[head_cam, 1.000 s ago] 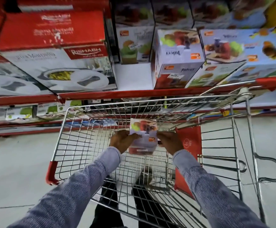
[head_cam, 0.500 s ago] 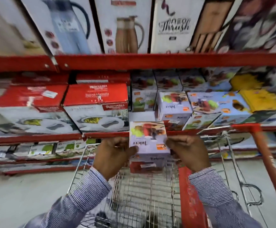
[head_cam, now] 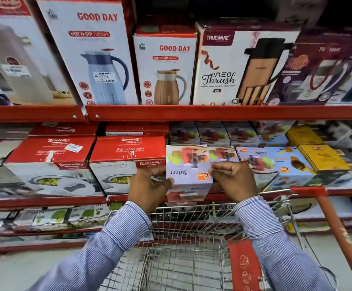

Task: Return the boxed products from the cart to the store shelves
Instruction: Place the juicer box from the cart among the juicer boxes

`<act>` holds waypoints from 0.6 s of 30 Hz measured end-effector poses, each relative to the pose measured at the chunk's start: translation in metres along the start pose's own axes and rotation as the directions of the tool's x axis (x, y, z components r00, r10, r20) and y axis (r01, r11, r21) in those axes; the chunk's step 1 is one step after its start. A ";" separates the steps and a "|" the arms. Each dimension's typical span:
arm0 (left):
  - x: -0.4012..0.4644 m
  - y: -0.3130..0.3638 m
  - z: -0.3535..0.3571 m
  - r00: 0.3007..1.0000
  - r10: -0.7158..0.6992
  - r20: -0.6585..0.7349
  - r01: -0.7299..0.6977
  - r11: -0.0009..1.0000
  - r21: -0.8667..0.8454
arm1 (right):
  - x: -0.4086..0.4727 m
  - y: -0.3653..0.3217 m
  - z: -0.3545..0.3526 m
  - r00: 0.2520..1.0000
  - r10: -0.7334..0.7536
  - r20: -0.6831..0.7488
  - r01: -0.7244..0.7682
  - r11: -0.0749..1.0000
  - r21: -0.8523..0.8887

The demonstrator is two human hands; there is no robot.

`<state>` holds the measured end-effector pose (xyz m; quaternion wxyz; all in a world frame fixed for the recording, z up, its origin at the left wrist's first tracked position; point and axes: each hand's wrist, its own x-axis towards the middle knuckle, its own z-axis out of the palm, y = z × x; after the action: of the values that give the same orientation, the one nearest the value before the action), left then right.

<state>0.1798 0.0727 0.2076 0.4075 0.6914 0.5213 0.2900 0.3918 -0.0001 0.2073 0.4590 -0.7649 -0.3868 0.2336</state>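
I hold a small lilac juicer box [head_cam: 188,169] between both hands, its "Juicer" print upside down. My left hand [head_cam: 148,185] grips its left side and my right hand [head_cam: 232,179] grips its right side. The box is at the front edge of the middle red shelf [head_cam: 45,201], between a red and white casserole box [head_cam: 126,162] on the left and more juicer boxes [head_cam: 254,159] on the right. The wire cart [head_cam: 181,248] stands below my arms; its basket looks bare where I can see it.
The upper shelf [head_cam: 212,112] carries tall flask boxes [head_cam: 166,68]. Yellow boxes [head_cam: 319,156] sit at the right of the middle shelf. A lower shelf holds flat packs [head_cam: 45,217]. The cart's red handle [head_cam: 336,227] runs down the right side.
I have lifted the juicer box out of the cart basket and up to the middle shelf's front edge. My view has risen from the cart to the shelves.
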 end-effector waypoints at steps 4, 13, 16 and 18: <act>0.005 -0.010 0.017 0.999 -0.004 -0.054 0.004 1.000 -0.008 | 0.012 0.005 0.008 1.000 0.013 -0.006 -0.013 0.999 -0.044; 0.019 -0.036 0.054 0.990 -0.106 -0.096 0.107 0.994 -0.004 | 0.024 0.035 0.037 0.996 0.092 -0.021 -0.094 0.992 -0.079; 0.020 -0.041 0.059 0.993 -0.099 -0.066 0.101 0.995 0.020 | 0.018 0.041 0.047 0.995 0.090 0.037 -0.085 0.990 -0.113; 0.022 -0.040 0.061 0.995 -0.096 -0.039 0.096 0.995 0.021 | 0.015 0.042 0.052 0.995 0.076 0.069 -0.069 0.992 -0.104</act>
<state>0.2168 0.0826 0.1420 0.4029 0.6647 0.5649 0.2770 0.3789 0.0273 0.1457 0.3963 -0.7919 -0.3864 0.2578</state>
